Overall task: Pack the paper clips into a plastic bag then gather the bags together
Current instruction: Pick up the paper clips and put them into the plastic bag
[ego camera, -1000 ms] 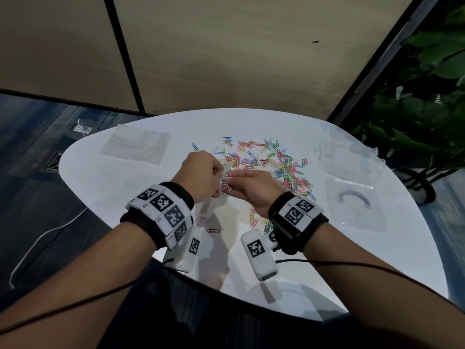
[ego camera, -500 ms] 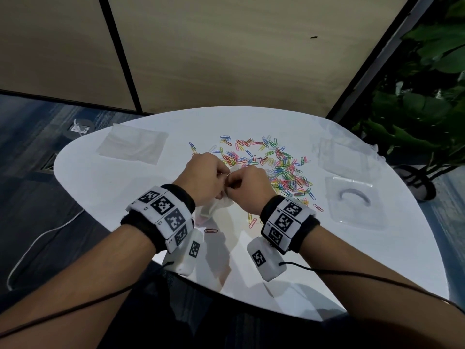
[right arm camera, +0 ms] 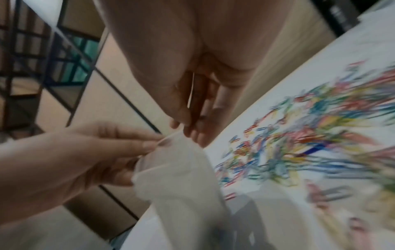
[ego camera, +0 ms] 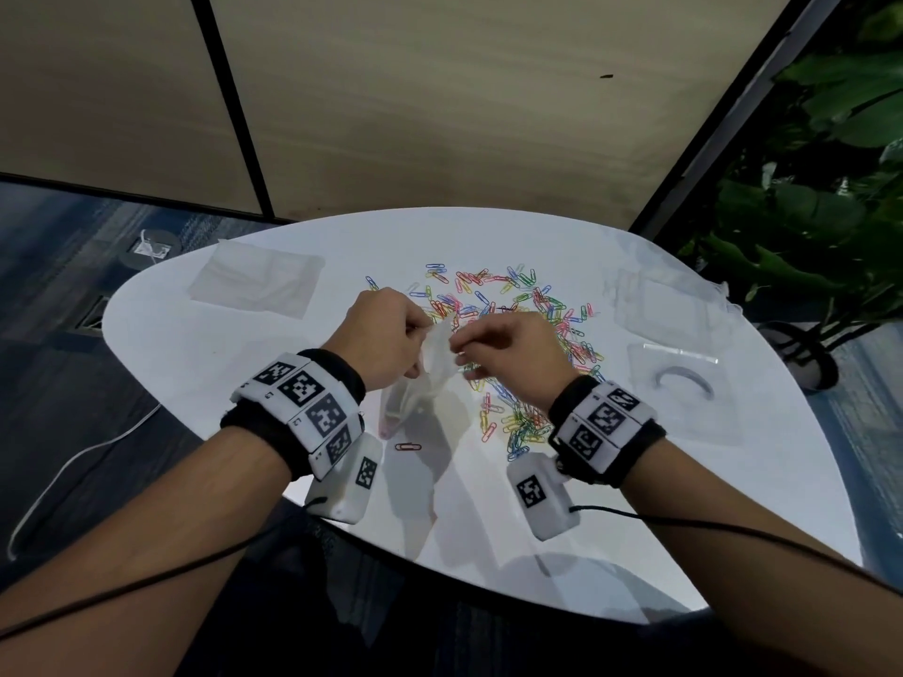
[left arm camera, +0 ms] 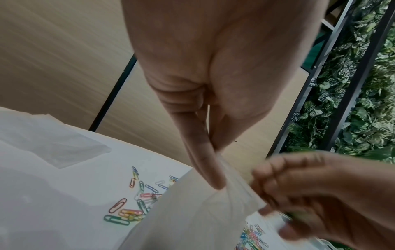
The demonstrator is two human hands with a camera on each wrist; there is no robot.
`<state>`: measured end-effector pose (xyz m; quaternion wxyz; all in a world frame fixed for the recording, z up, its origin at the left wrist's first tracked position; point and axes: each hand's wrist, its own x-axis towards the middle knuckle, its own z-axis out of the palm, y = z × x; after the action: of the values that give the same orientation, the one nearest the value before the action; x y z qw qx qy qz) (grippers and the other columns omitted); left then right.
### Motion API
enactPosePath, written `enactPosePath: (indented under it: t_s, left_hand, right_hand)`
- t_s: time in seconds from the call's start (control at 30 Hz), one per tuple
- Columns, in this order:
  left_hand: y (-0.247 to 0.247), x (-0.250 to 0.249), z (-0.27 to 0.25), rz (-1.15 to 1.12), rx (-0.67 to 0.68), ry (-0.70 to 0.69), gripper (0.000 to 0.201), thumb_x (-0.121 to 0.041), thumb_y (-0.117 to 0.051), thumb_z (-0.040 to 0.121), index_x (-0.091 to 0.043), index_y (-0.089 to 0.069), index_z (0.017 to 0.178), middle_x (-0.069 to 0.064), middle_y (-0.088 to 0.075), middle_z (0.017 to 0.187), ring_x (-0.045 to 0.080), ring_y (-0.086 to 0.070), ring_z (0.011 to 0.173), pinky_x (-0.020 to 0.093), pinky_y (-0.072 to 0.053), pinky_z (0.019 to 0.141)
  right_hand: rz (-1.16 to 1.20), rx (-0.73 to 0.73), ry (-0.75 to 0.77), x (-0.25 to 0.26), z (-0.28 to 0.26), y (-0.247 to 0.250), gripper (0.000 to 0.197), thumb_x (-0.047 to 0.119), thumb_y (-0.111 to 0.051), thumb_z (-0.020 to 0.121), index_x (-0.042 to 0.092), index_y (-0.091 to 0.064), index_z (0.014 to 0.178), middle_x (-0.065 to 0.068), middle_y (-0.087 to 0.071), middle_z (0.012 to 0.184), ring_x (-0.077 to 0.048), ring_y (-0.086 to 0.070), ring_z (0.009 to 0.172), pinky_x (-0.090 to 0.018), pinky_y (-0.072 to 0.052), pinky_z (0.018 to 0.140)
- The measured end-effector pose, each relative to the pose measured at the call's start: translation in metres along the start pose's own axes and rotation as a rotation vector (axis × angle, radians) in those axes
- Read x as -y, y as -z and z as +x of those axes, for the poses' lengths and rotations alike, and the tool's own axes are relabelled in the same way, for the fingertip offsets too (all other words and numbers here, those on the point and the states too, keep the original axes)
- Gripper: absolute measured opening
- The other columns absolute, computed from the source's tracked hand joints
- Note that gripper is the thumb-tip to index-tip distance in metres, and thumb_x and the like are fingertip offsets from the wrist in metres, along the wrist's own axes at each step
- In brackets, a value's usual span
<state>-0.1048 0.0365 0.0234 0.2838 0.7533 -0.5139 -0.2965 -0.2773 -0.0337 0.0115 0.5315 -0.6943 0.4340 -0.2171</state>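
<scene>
A clear plastic bag (ego camera: 422, 383) hangs over the white table (ego camera: 205, 364), its lower end by the tabletop with a few clips showing faintly inside. My left hand (ego camera: 415, 337) pinches the left side of the bag's mouth (left arm camera: 226, 191) between thumb and finger. My right hand (ego camera: 462, 351) pinches the opposite edge of the mouth (right arm camera: 177, 135), fingers curled. Just beyond and right of my hands lies a spread of colourful paper clips (ego camera: 518, 305). One red clip (ego camera: 408, 447) lies alone near the bag's bottom.
A flat empty bag (ego camera: 256, 280) lies at the table's far left. Two more clear bags (ego camera: 655, 310) (ego camera: 679, 383) lie at the right. A wood-panel wall stands behind, with plants (ego camera: 806, 212) to the right. Dark floor borders the table's left edge.
My hands were pressed together at the bag's mouth half a second ago. Now they have drawn apart, the right one shifting right, and the mouth is stretched between them.
</scene>
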Motion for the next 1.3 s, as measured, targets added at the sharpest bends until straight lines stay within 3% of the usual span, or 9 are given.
enactPosePath:
  t_s: [0.1,0.2,0.3,0.4,0.6,0.87,1.0,1.1,1.3]
  left_hand:
    - [0.003,0.002,0.000,0.023,0.000,0.017,0.022,-0.007,-0.056,0.098,0.003,-0.075,0.098,0.015,-0.078,0.089,0.015,-0.075,0.057,0.033,-0.065,0.069]
    - [0.005,0.000,-0.001,0.036,0.004,0.020,0.023,-0.006,-0.055,0.098,-0.002,-0.077,0.100,0.015,-0.078,0.090,0.018,-0.076,0.059,0.032,-0.065,0.069]
    - [0.006,-0.002,-0.003,0.063,0.010,0.009,0.024,-0.005,-0.052,0.098,0.000,-0.076,0.098,0.017,-0.078,0.090,0.018,-0.076,0.059,0.031,-0.064,0.068]
    - [0.007,-0.003,-0.004,0.062,0.005,0.011,0.024,-0.006,-0.053,0.099,-0.002,-0.076,0.101,0.015,-0.078,0.091,0.017,-0.076,0.061,0.029,-0.064,0.068]
    - [0.010,0.001,-0.004,0.062,0.006,0.023,0.022,-0.009,-0.055,0.099,-0.005,-0.076,0.106,0.013,-0.078,0.093,0.019,-0.076,0.062,0.030,-0.064,0.068]
    - [0.013,0.002,-0.005,0.051,0.001,0.035,0.023,-0.008,-0.055,0.099,-0.006,-0.075,0.111,0.011,-0.076,0.091,0.020,-0.077,0.064,0.032,-0.064,0.073]
    - [0.015,0.000,-0.007,0.061,0.000,0.033,0.023,-0.008,-0.055,0.099,-0.006,-0.075,0.110,0.011,-0.076,0.092,0.022,-0.077,0.066,0.031,-0.063,0.074]
    - [0.016,0.000,-0.006,0.066,0.004,0.040,0.023,-0.009,-0.055,0.099,-0.007,-0.075,0.110,0.011,-0.076,0.092,0.023,-0.077,0.067,0.033,-0.063,0.077]
    - [0.014,-0.001,-0.005,0.075,0.017,0.039,0.023,-0.007,-0.054,0.099,-0.006,-0.077,0.105,0.011,-0.076,0.084,0.022,-0.077,0.065,0.029,-0.063,0.072]
  right_hand:
    - [-0.324,-0.025,-0.144,-0.039,-0.010,0.035,0.024,0.008,-0.070,0.087,0.012,-0.070,0.110,-0.004,-0.071,0.094,-0.024,-0.071,0.072,-0.032,-0.062,0.063]
    - [-0.720,0.117,-0.423,-0.084,-0.031,0.056,0.084,0.026,-0.084,0.074,0.015,-0.039,0.144,-0.012,-0.057,0.123,-0.011,-0.065,0.062,-0.023,-0.055,0.062]
    - [-0.783,0.133,-0.450,-0.111,-0.044,0.046,0.110,0.037,-0.089,0.065,0.019,-0.023,0.151,-0.016,-0.039,0.139,-0.018,-0.060,0.089,-0.025,-0.050,0.080]
    - [-0.764,0.002,-0.311,-0.120,-0.035,0.029,0.103,0.041,-0.087,0.067,0.017,-0.030,0.150,-0.016,-0.038,0.137,-0.030,-0.056,0.113,-0.037,-0.048,0.101]
    - [-0.867,-0.007,-0.129,-0.109,-0.005,0.016,0.066,0.029,-0.074,0.085,0.019,-0.045,0.144,-0.013,-0.040,0.135,-0.028,-0.055,0.112,-0.034,-0.045,0.102]
    - [-0.976,-0.024,0.026,-0.103,0.007,0.015,0.014,0.012,-0.064,0.089,0.004,-0.071,0.082,-0.011,-0.063,0.084,-0.028,-0.060,0.073,-0.026,-0.045,0.063]
    - [-0.639,-0.214,-0.136,-0.100,0.013,0.037,0.014,0.017,-0.072,0.084,0.012,-0.078,0.073,-0.002,-0.074,0.070,-0.019,-0.069,0.067,-0.016,-0.051,0.062]
    - [-0.323,-0.277,-0.379,-0.100,0.018,0.053,0.006,0.026,-0.081,0.077,0.020,-0.081,0.076,0.002,-0.077,0.075,-0.016,-0.073,0.080,-0.030,-0.059,0.082]
    - [0.722,-0.159,-0.390,-0.045,0.024,0.047,0.031,0.003,-0.069,0.087,-0.012,-0.064,0.113,-0.024,-0.071,0.111,-0.025,-0.072,0.101,-0.023,-0.058,0.082]
